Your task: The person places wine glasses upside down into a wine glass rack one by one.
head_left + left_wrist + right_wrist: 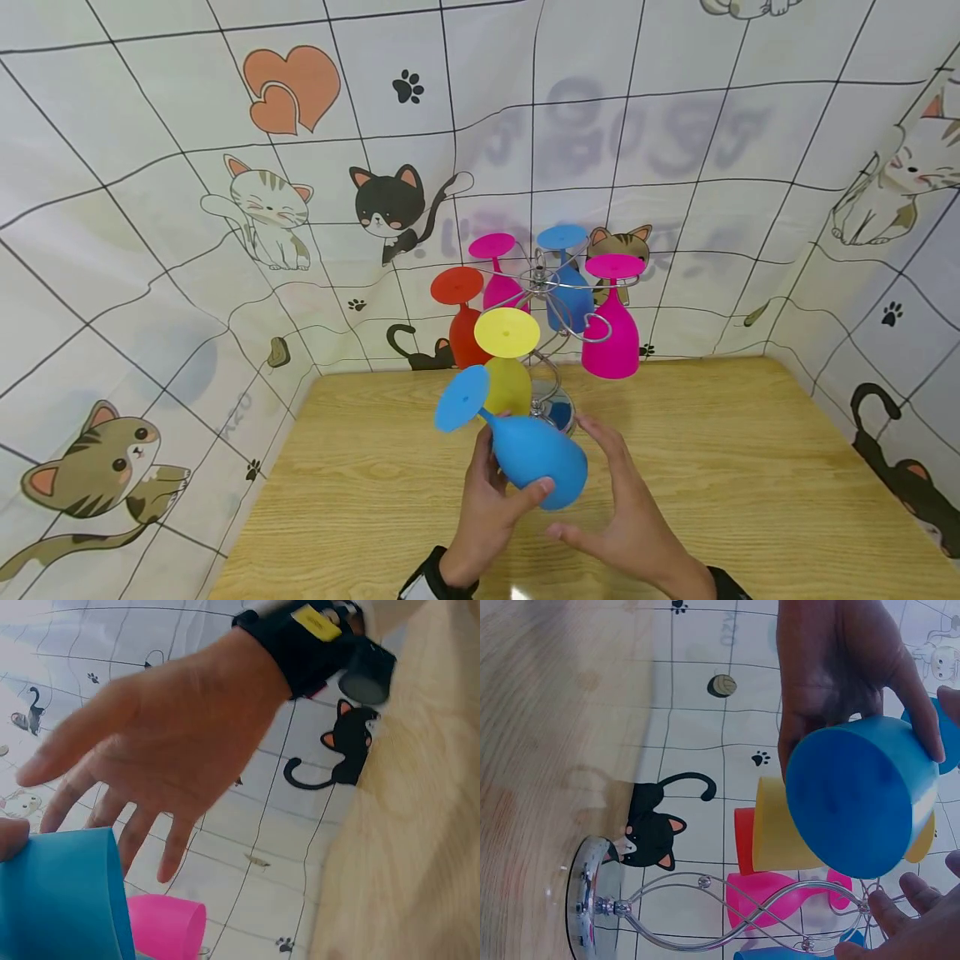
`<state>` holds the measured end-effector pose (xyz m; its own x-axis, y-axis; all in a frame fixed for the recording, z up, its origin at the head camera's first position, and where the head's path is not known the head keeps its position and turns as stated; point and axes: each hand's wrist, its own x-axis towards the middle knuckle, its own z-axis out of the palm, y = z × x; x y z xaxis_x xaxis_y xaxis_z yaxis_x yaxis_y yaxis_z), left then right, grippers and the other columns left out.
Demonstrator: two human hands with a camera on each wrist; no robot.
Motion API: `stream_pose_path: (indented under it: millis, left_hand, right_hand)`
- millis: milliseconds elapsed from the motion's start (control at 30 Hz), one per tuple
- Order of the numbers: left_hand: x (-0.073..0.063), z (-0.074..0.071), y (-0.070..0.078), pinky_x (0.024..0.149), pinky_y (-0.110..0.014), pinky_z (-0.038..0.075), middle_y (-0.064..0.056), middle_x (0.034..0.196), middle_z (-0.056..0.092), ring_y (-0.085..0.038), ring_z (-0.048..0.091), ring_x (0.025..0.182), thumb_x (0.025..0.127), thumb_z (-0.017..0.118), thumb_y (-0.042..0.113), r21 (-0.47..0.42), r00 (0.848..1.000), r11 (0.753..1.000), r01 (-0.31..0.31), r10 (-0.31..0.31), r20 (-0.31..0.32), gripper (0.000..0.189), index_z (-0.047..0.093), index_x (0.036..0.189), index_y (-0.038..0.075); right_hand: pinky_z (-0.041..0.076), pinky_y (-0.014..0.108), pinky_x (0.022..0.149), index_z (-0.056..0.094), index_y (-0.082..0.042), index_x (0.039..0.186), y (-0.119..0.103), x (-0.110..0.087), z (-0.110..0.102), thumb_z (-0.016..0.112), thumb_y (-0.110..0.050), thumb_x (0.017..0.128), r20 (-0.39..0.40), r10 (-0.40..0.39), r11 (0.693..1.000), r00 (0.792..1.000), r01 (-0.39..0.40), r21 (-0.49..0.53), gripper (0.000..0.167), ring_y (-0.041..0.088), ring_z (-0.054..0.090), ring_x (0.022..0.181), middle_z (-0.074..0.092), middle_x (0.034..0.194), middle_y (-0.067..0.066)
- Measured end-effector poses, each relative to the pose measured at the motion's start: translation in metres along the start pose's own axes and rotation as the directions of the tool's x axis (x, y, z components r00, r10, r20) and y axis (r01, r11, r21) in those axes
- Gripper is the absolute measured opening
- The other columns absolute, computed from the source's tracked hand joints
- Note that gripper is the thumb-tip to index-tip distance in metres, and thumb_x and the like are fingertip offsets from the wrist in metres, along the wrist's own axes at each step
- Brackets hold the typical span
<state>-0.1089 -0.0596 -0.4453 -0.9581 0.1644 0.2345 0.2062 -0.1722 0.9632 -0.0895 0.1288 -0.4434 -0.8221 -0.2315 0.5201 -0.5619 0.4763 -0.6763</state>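
Note:
A blue plastic goblet [536, 458] is tilted in my left hand [483, 512], its thumb on the near side of the bowl and the other fingers behind. The disc foot points up and left, and the mouth faces down and right. To the right of the bowl is my right hand [637, 525], thumb and fingers spread apart and holding nothing. In the right wrist view the round mouth of the goblet [847, 802] faces the camera, with left fingers round it. Just behind stands a chrome wire goblet rack [540, 283].
Upside down on the rack hang a yellow goblet [507, 333], a red goblet [459, 287], a blue goblet [572, 300] and two pink goblets, one at the right [611, 337]. The rack's round base [558, 412] rests on the wooden table [360, 500]. Cat-print cloth walls enclose it.

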Motion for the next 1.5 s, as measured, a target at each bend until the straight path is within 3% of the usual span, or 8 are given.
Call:
stream_pose_path:
  millis: [233, 333, 467, 633, 833, 1000, 1267, 1500]
  left_hand:
    - [0.001, 0.001, 0.003, 0.109, -0.056, 0.041, 0.000, 0.152, 0.039, -0.029, 0.048, 0.134, 0.083, 0.078, 0.017, 0.138, 0.998, 0.989, -0.057, 0.054, 0.027, 0.087, 0.028, 0.152, 0.030]
    - [0.001, 0.002, 0.002, 0.109, -0.056, 0.041, 0.003, 0.152, 0.038, -0.027, 0.047, 0.135, 0.081, 0.080, 0.019, 0.195, 0.997, 0.978, -0.071, 0.063, 0.044, 0.089, 0.027, 0.151, 0.034]
    - [0.001, 0.004, 0.000, 0.109, -0.057, 0.040, 0.006, 0.150, 0.041, -0.025, 0.046, 0.136, 0.080, 0.082, 0.023, 0.251, 0.996, 0.964, -0.086, 0.074, 0.059, 0.089, 0.028, 0.149, 0.035]
    - [0.000, 0.006, -0.001, 0.107, -0.051, 0.042, 0.009, 0.148, 0.044, -0.020, 0.047, 0.134, 0.077, 0.085, 0.028, 0.334, 0.989, 0.931, -0.144, 0.126, 0.076, 0.091, 0.030, 0.149, 0.035]
    - [0.001, 0.010, -0.005, 0.106, -0.051, 0.045, 0.005, 0.147, 0.044, -0.019, 0.047, 0.132, 0.073, 0.087, 0.032, 0.500, 0.952, 0.811, -0.305, 0.267, 0.148, 0.094, 0.032, 0.150, 0.030]
    - [-0.002, 0.014, -0.009, 0.104, -0.053, 0.047, 0.002, 0.146, 0.044, -0.022, 0.048, 0.131, 0.070, 0.090, 0.030, 0.563, 0.927, 0.738, -0.371, 0.332, 0.174, 0.089, 0.040, 0.144, 0.028]
    - [-0.005, 0.017, -0.014, 0.100, -0.053, 0.048, 0.001, 0.145, 0.042, -0.024, 0.048, 0.129, 0.076, 0.085, 0.033, 0.575, 0.937, 0.744, -0.341, 0.315, 0.150, 0.084, 0.040, 0.146, 0.031]
    - [-0.009, 0.020, -0.023, 0.102, -0.052, 0.049, -0.001, 0.145, 0.042, -0.023, 0.049, 0.130, 0.077, 0.084, 0.035, 0.589, 0.918, 0.713, -0.380, 0.371, 0.143, 0.085, 0.036, 0.147, 0.024]
  right_hand:
    - [0.033, 0.077, 0.098, 0.022, -0.015, 0.156, 0.003, 0.002, -0.003, 0.091, -0.023, 0.065, -0.007, -0.016, 0.999, 1.000, 0.016, 0.038, 0.114, 0.002, 0.025, 0.144, 0.030, 0.157, 0.006]
    - [0.034, 0.049, 0.115, 0.022, -0.015, 0.156, 0.003, 0.002, -0.003, 0.090, -0.019, 0.067, 0.003, -0.014, 0.999, 1.000, 0.013, 0.051, 0.112, 0.001, 0.027, 0.144, 0.029, 0.158, 0.006]
    - [0.025, 0.011, 0.112, 0.024, -0.016, 0.155, 0.002, 0.003, -0.003, 0.088, -0.016, 0.069, 0.011, -0.009, 0.997, 1.000, 0.009, 0.078, 0.107, 0.001, 0.030, 0.143, 0.030, 0.158, 0.004]
    - [0.033, 0.017, 0.113, 0.027, -0.020, 0.154, 0.003, 0.004, -0.003, 0.087, -0.014, 0.071, 0.015, 0.003, 0.995, 1.000, -0.005, 0.103, 0.102, 0.000, 0.033, 0.140, 0.034, 0.155, 0.001]
    - [0.049, 0.051, 0.101, 0.025, -0.026, 0.155, 0.005, 0.005, -0.003, 0.087, -0.017, 0.072, 0.018, 0.054, 0.994, 0.998, -0.056, 0.099, 0.104, 0.002, 0.041, 0.135, 0.040, 0.151, -0.004]
    - [0.052, 0.037, 0.095, 0.030, -0.030, 0.151, 0.007, 0.003, -0.002, 0.088, -0.016, 0.071, 0.020, 0.097, 0.988, 0.995, -0.098, 0.119, 0.099, 0.002, 0.050, 0.124, 0.049, 0.143, -0.003]
    - [0.053, 0.034, 0.094, 0.034, -0.033, 0.149, 0.009, 0.003, -0.002, 0.085, -0.018, 0.075, 0.053, 0.129, 0.981, 0.990, -0.136, 0.138, 0.091, 0.003, 0.052, 0.124, 0.050, 0.142, -0.003]
    - [0.055, 0.034, 0.091, 0.040, -0.032, 0.144, 0.010, 0.002, -0.003, 0.086, -0.021, 0.075, 0.062, 0.147, 0.982, 0.987, -0.153, 0.111, 0.084, 0.007, 0.056, 0.119, 0.056, 0.137, -0.003]
